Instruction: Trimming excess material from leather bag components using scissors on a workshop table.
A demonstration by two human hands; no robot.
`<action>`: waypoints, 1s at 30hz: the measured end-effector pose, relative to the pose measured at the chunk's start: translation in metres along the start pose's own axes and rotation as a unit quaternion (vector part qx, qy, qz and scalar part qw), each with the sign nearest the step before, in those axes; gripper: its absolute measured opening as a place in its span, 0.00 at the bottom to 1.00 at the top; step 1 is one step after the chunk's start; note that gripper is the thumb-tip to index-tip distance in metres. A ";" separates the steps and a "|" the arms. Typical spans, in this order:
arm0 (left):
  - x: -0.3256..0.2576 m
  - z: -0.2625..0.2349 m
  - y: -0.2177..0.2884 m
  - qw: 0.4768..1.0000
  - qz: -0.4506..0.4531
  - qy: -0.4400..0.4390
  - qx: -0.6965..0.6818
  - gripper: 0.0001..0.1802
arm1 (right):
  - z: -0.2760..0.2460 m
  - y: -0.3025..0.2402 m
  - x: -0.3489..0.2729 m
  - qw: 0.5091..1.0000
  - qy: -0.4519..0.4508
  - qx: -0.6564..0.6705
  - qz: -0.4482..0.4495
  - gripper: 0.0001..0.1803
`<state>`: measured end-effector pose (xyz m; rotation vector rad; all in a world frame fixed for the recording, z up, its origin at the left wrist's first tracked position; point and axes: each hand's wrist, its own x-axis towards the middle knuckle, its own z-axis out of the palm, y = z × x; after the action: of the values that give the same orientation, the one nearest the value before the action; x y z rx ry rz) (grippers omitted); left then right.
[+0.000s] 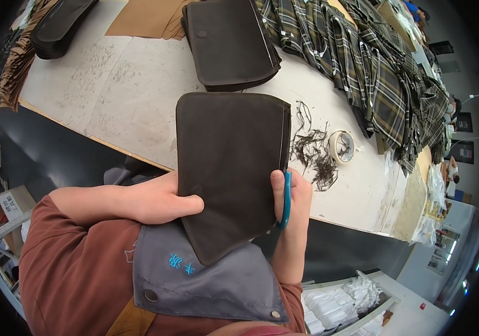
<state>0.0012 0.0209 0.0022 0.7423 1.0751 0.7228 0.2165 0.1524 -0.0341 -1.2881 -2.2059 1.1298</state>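
A dark brown leather-like bag panel (231, 145) is held up in front of my apron, with rounded top corners and a stitched right edge. My left hand (164, 199) grips its lower left side, thumb on the face and the other fingers hidden behind. At the lower right edge my right hand (294, 196) is closed, thumb against the panel's side. A curved blue handle (286, 200) sits in that same hand; the tool's working end is hidden. Just beyond lies a stack of similar dark panels (234, 45) on the pale table (138, 84).
Loose dark thread scraps (315, 151) lie right of the panel, beside a tape roll (342, 147). Plaid fabric pieces (385, 89) cover the table's right side. Another dark piece (60, 28) and brown strips (18, 73) are far left. Brown sheets (144, 19) lie behind.
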 end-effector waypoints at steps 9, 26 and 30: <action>0.000 -0.001 0.003 1.000 0.001 -0.009 -0.001 0.27 | -0.001 -0.008 0.001 1.000 -0.010 -0.002 -0.002 0.29; 0.001 -0.003 -0.001 1.000 0.020 -0.006 0.009 0.25 | 0.001 -0.010 0.011 0.999 -0.005 -0.044 -0.011 0.32; 0.001 -0.003 -0.001 1.000 0.016 -0.002 0.003 0.25 | 0.002 -0.011 0.013 0.999 -0.007 -0.052 0.001 0.32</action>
<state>-0.0012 0.0216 -0.0002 0.7684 1.0642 0.7457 0.2024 0.1591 -0.0277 -1.3273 -2.3008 1.0393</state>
